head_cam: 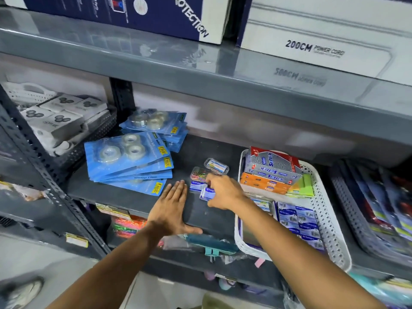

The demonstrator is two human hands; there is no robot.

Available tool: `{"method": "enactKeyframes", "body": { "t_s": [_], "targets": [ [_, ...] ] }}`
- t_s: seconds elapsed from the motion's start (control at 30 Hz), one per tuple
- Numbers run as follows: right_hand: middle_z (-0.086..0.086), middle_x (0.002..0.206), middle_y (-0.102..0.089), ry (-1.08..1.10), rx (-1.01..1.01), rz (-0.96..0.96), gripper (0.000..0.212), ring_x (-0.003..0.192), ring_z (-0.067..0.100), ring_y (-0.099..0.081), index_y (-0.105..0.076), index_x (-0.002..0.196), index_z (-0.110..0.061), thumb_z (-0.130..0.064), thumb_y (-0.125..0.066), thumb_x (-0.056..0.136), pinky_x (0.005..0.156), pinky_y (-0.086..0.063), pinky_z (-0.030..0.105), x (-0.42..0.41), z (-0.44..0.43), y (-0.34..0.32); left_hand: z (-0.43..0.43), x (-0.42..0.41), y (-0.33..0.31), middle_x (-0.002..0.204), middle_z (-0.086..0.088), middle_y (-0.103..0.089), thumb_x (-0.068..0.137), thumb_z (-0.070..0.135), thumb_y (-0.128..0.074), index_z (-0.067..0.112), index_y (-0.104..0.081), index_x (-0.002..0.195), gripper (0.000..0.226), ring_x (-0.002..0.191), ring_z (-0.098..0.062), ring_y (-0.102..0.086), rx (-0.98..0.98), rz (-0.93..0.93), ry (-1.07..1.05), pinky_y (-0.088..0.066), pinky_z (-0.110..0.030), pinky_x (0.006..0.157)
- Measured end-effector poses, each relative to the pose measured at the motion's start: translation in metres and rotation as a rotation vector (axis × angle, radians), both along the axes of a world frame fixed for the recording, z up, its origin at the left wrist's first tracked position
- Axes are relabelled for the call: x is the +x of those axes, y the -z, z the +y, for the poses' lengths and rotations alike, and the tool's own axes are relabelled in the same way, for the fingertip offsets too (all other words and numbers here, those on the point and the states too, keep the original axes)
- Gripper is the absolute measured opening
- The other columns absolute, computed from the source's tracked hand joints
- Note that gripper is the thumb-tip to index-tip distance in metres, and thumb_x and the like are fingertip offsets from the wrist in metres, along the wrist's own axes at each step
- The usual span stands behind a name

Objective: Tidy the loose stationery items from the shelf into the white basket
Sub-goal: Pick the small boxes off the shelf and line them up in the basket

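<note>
My right hand is closed around a small blue-and-white box just above the dark shelf. Beside it lie another small blue box, a clear case of coloured clips and a clear case with a label. My left hand rests flat on the shelf's front edge, fingers spread, holding nothing. The white basket stands at the right, filled with Softek boxes, an orange box, green notes and several small blue boxes.
Blue tape blister packs fan out on the shelf's left. A dark basket of white boxes sits further left. A grey tray of packets stands right of the white basket. An upper shelf with large cartons overhangs.
</note>
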State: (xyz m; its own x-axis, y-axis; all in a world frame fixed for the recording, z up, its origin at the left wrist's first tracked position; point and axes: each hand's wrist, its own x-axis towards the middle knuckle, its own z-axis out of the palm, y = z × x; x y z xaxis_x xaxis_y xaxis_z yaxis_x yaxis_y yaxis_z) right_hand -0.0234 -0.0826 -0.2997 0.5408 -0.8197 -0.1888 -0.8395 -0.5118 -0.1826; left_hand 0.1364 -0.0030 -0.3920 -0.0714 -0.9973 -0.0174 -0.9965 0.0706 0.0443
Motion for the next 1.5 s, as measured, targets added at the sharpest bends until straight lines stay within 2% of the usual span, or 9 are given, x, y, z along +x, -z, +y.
{"method": "enactKeyframes", "body": {
  "t_s": [0.13,0.23,0.37,0.53,0.73,1.13,1.3,1.4,1.5],
  "targets": [
    [0.000,0.102,-0.074,0.125,-0.018,-0.205,0.042,0.092,0.023,-0.068,-0.068,0.104,-0.026,-0.025,-0.077,0.062,0.081,-0.055,0.032,-0.049,-0.003,-0.034,0.002,-0.001,0.008,0.154,-0.023,-0.023,0.056,0.102,-0.019,-0.009,-0.025,0.144,0.141,0.145,-0.033,-0.016,-0.009,0.013,-0.019,0.003,-0.047,0.116],
    [-0.004,0.101,-0.074,0.188,-0.041,-0.225,0.041,0.092,0.015,-0.068,-0.070,0.104,-0.026,-0.025,-0.080,0.064,0.082,-0.054,0.027,-0.102,0.000,-0.058,0.004,-0.013,0.014,0.148,-0.030,-0.031,0.056,0.101,-0.021,-0.015,-0.032,0.139,0.143,0.141,-0.039,-0.026,-0.002,-0.002,-0.007,-0.003,-0.050,0.115],
    [-0.003,0.103,-0.072,0.236,-0.024,-0.050,0.045,0.098,0.017,-0.066,-0.070,0.105,-0.028,-0.020,-0.080,0.062,0.086,-0.053,0.032,-0.159,0.012,-0.068,0.002,-0.021,0.016,0.155,-0.027,-0.017,0.049,0.104,-0.012,-0.012,-0.017,0.145,0.151,0.146,-0.036,-0.009,0.019,0.005,-0.079,0.015,-0.046,0.115],
    [-0.009,0.112,-0.065,0.233,0.027,0.226,0.044,0.111,0.017,-0.054,-0.064,0.112,-0.032,-0.027,-0.075,0.069,0.085,-0.044,0.028,-0.199,0.037,-0.054,0.000,-0.023,0.016,0.158,-0.023,-0.009,0.044,0.105,-0.014,-0.008,-0.009,0.148,0.154,0.148,-0.030,0.000,-0.003,0.020,-0.121,0.009,-0.047,0.118],
    [-0.007,0.120,-0.062,0.179,0.081,0.385,0.047,0.114,0.017,-0.055,-0.058,0.120,-0.033,-0.024,-0.069,0.075,0.084,-0.044,0.028,-0.210,0.059,-0.036,0.001,-0.022,0.015,0.159,-0.020,-0.001,0.044,0.105,-0.016,-0.004,-0.002,0.149,0.152,0.148,-0.027,0.007,0.009,0.024,-0.138,0.009,-0.047,0.119],
    [-0.014,0.126,-0.059,0.165,-0.005,0.387,0.050,0.118,0.015,-0.056,-0.057,0.119,-0.039,-0.013,-0.065,0.077,0.088,-0.047,0.032,-0.209,0.060,-0.013,0.001,-0.025,0.008,0.160,-0.017,0.003,0.041,0.105,-0.009,0.000,0.003,0.150,0.152,0.148,-0.026,0.008,0.044,0.005,-0.161,0.008,-0.045,0.119],
    [-0.007,0.116,-0.061,0.256,0.062,0.345,0.053,0.111,0.017,-0.054,-0.052,0.124,-0.032,-0.032,-0.072,0.074,0.087,-0.046,0.031,-0.219,0.058,-0.017,0.001,-0.025,0.008,0.160,-0.017,0.001,0.041,0.105,-0.009,0.000,0.001,0.150,0.152,0.148,-0.026,0.006,0.041,0.000,-0.159,0.007,-0.046,0.120],
    [-0.006,0.088,-0.061,0.402,0.129,0.153,0.042,0.090,0.016,-0.058,-0.063,0.102,-0.029,-0.045,-0.078,0.066,0.082,-0.051,0.032,-0.228,0.057,-0.019,0.001,-0.025,0.008,0.160,-0.017,0.000,0.039,0.105,-0.008,-0.001,0.000,0.150,0.154,0.148,-0.026,0.006,0.044,-0.003,-0.165,0.008,-0.045,0.119],
    [0.001,0.080,-0.065,0.501,0.089,0.128,0.027,0.085,0.022,-0.064,-0.060,0.075,-0.022,-0.042,-0.078,0.068,0.074,-0.053,0.032,-0.231,0.059,-0.012,0.001,-0.026,0.008,0.160,-0.017,-0.001,0.039,0.105,-0.009,-0.001,0.000,0.150,0.154,0.148,-0.026,0.006,0.044,-0.010,-0.170,0.009,-0.044,0.119]
  ]
}}
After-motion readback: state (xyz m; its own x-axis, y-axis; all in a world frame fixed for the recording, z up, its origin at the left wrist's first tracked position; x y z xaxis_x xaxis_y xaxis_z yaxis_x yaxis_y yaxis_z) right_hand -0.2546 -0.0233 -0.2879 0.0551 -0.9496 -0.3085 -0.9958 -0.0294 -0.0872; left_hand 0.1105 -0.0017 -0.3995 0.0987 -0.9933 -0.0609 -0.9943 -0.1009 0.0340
